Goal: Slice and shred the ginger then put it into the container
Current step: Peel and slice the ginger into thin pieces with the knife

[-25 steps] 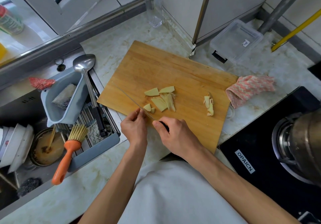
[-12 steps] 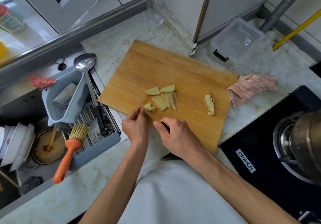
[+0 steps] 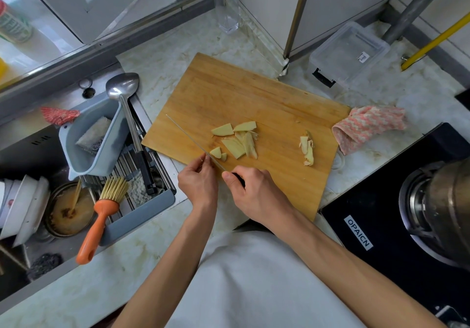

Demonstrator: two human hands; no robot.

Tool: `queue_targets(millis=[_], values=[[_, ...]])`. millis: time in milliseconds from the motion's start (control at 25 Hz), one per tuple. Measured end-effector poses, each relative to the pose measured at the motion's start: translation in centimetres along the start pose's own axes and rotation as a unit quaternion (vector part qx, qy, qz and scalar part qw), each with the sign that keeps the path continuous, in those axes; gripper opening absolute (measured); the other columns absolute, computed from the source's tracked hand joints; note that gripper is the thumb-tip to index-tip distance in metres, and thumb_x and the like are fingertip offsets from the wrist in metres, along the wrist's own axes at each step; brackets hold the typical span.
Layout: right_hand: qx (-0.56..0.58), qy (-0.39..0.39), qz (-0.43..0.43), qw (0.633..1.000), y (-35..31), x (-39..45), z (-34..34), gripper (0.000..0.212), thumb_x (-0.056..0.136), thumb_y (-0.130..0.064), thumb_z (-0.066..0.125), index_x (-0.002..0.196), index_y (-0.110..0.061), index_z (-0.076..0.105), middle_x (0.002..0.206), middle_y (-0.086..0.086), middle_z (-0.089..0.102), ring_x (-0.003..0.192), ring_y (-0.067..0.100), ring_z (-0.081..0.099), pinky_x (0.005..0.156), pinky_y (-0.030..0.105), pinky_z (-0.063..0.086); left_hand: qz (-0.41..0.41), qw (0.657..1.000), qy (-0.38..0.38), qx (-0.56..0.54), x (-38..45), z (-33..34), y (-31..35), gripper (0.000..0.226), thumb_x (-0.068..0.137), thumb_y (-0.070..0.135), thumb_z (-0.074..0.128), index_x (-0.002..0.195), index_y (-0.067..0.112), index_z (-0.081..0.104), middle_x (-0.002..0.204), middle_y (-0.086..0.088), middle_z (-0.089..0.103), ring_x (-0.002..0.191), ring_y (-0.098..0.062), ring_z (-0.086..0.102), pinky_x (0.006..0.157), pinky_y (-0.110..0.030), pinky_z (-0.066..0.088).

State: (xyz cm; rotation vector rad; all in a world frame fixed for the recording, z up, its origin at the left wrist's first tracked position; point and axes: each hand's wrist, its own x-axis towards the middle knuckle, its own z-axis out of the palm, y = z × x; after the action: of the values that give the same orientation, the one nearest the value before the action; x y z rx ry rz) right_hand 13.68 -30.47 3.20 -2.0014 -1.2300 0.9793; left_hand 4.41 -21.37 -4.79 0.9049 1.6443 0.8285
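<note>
Your right hand is curled round the dark handle of the knife, whose thin blade runs away up and to the left across the cutting board. Your left hand sits just left of it, fingertips pinched together on the blade's near side; what they hold is too small to tell. Just beyond your left fingertips, touching the blade's far side, lie two small ginger pieces. Past them is a loose cluster of ginger slices, and well to the right of your right hand a little heap of ginger trimmings.

The clear plastic container stands far beyond your right hand, off the board's far right corner, with nothing visible in it. To the left of your left hand, a grey drainer basket over the sink holds a scouring pad, with a metal ladle lying across it and an orange-handled brush beside it. Stacked white bowls and a dirty pot sit in the sink.

The pale marble counter carries the board. A pink cloth lies right of the board, a black stove with a metal pot lies right of your right forearm, and a drinking glass stands by the far wall.
</note>
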Motion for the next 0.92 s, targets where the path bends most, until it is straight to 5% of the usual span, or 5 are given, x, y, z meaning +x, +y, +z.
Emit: queue_targets(millis=[320,480,680,920], values=[[0.001,0.003,0.005,1.0,-0.1,1.1,0.6,0.045,0.103,-0.041,0.048,0.075,-0.007,0.053,0.055,0.002,0.051,0.053,0.023,0.048,0.052,0.04,0.041,0.015,0.999,0.029,0.032,-0.6,0.1,0.5,0.015,0.088,0.015,0.066,0.094,0.01,0.079,0.09,-0.011,0.075,0.062,-0.004,0.055,0.068,-0.029,0.05],[0.011,-0.001,0.008,1.0,-0.2,1.1,0.7,0.045,0.103,-0.04,0.049,0.075,-0.006,0.052,0.056,0.002,0.051,0.054,0.023,0.047,0.053,0.039,0.04,0.014,0.998,0.036,0.04,-1.0,0.2,0.8,0.018,0.091,0.013,0.063,0.099,0.01,0.078,0.091,-0.007,0.076,0.079,-0.023,0.069,0.078,-0.036,0.056],[0.012,-0.003,0.023,1.0,0.5,-0.4,0.7,0.042,0.103,-0.041,0.048,0.068,-0.02,0.043,0.052,-0.005,0.042,0.054,0.018,0.039,0.056,0.035,0.034,0.016,0.999,0.029,0.039,-1.1,0.3,0.7,0.018,0.09,0.015,0.062,0.095,0.015,0.079,0.081,-0.002,0.076,0.065,-0.008,0.057,0.069,-0.03,0.052],[0.009,0.005,0.008,1.0,0.3,-0.3,1.3,0.042,0.103,-0.04,0.049,0.067,-0.018,0.042,0.051,-0.005,0.042,0.052,0.019,0.039,0.056,0.04,0.037,-0.002,0.999,0.034,0.021,-1.3,0.2,1.1,0.019,0.09,0.012,0.06,0.082,0.017,0.077,0.068,0.008,0.07,0.062,-0.01,0.056,0.067,-0.035,0.053]])
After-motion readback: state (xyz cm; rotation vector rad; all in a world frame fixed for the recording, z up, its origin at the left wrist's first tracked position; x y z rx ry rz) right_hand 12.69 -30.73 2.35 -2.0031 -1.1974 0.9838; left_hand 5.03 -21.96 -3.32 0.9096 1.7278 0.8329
